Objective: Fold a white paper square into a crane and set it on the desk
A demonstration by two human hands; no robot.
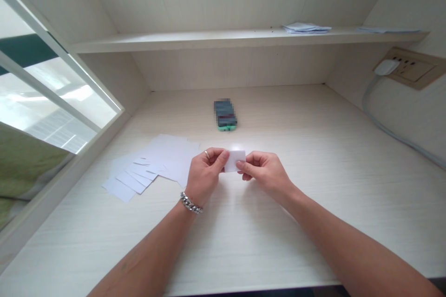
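Observation:
Between my two hands is a small white piece of paper [234,159], held a little above the desk. My left hand [206,171] pinches its left edge between thumb and fingers; a ring and a chain bracelet [191,203] are on that side. The right edge is gripped by my right hand [265,171], its thumb lying on the front face. Whether the paper is folded I cannot tell. Left of my left hand, several loose white sheets [174,153] lie spread and overlapping on the desk.
A phone-like object [226,115], pixelated, with a green edge lies beyond my hands on the pale desk [331,171]. Folded papers [306,28] rest on the shelf [209,42]. At right a white plug [386,67] sits in the wall socket, its cable [393,134] trailing down. A railing borders the left.

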